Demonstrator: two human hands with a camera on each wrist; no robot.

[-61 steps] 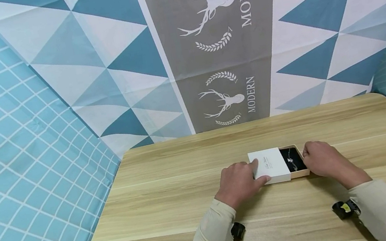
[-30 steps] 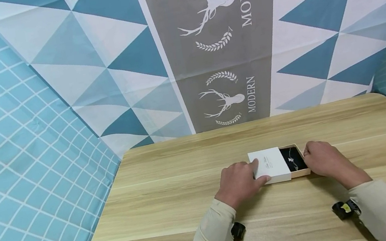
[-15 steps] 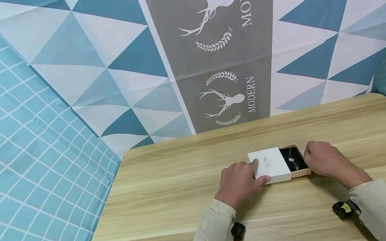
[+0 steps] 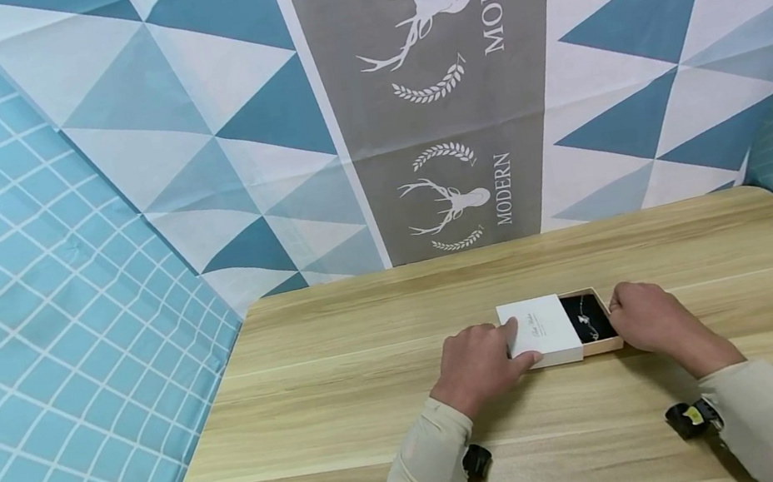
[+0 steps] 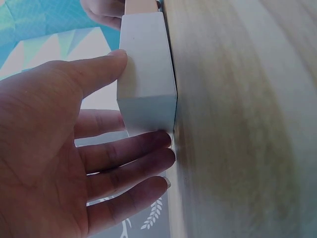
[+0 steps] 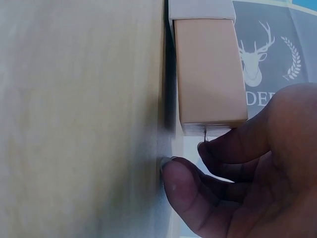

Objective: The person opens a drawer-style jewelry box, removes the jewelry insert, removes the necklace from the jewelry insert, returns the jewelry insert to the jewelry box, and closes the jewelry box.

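Note:
A small white jewelry box (image 4: 541,332) with fine print on top lies on the wooden table, its tan inner drawer (image 4: 603,346) partly out to the right. On the drawer's black lining (image 4: 573,307) lies a silver chain with a pendant (image 4: 585,320). My left hand (image 4: 478,365) holds the white sleeve (image 5: 146,57) between thumb and forefinger; its other fingers extend past the sleeve's end. At the drawer's outer end, my right hand (image 4: 647,318) has its fingers curled at a thin pull tab (image 6: 206,135), the forefinger tip right at it.
The wooden table (image 4: 346,416) reaches back to a wall cloth (image 4: 445,130) printed with triangles and deer heads. A blue gridded cloth (image 4: 59,284) borders the left side. Black camera straps (image 4: 690,419) hang at the wrists.
The drawer has slid very slightly to the right out of the sleeve, with the right hand shifting along. The left hand and sleeve have stayed in place.

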